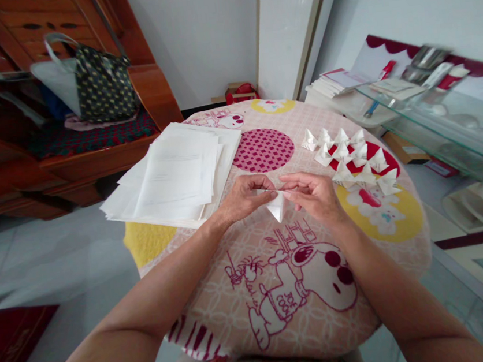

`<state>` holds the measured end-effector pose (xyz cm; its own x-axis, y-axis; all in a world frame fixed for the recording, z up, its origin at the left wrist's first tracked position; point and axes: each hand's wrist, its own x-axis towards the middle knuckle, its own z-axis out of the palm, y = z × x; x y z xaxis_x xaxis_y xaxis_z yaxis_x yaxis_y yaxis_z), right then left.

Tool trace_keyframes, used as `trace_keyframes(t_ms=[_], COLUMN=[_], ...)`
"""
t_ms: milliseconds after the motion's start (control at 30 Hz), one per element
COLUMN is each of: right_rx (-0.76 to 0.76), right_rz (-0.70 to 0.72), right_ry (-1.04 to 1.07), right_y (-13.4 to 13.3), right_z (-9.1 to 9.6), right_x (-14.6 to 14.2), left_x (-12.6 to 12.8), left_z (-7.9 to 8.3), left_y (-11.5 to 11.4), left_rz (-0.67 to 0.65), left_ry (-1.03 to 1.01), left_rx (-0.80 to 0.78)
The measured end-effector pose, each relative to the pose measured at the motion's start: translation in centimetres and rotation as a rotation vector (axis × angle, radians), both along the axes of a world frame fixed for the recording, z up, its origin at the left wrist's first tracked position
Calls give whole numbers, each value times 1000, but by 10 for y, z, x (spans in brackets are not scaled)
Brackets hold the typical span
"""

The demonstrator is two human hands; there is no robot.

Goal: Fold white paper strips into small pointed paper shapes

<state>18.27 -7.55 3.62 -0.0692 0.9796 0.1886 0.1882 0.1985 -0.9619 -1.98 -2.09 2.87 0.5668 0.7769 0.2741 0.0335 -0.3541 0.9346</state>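
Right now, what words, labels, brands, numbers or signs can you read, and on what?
"JOE COOL": printed dog's shirt, on the tablecloth.
Paper stack: print too faint and small to read.
Folded paper pieces: marks too small to read.
Dark red floor mat: lettering too blurred to read.

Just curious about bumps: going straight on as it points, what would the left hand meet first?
Most likely the right hand, facing it just beyond the small white folded-paper triangle it pinches; depth is unclear.

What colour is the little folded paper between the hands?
The folded paper is white. It shows best in the head view, the only one here.
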Motion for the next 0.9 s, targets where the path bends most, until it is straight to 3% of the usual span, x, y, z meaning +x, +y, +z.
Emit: trace_keyframes(t_ms=[100, 233, 333, 600, 900], right_rx=[-106, -183, -200, -216, -260], right_rz=[42, 21, 10, 108, 188], right_ry=[115, 295, 369, 203, 185], right_y=[1, 4, 6, 0, -1], right_z=[-1, -4, -5, 1, 2], right_x=[1, 4, 7, 4, 4], left_x=[-1, -4, -5, 0, 0], left_z=[-2, -6, -8, -9, -5], left_y=[1, 6, 9, 2, -2], left_rz=[11, -60, -103, -120, -143], left_ry=[-45, -282, -345, -254, -67], left_rx=[-11, -188, -266, -271, -226])
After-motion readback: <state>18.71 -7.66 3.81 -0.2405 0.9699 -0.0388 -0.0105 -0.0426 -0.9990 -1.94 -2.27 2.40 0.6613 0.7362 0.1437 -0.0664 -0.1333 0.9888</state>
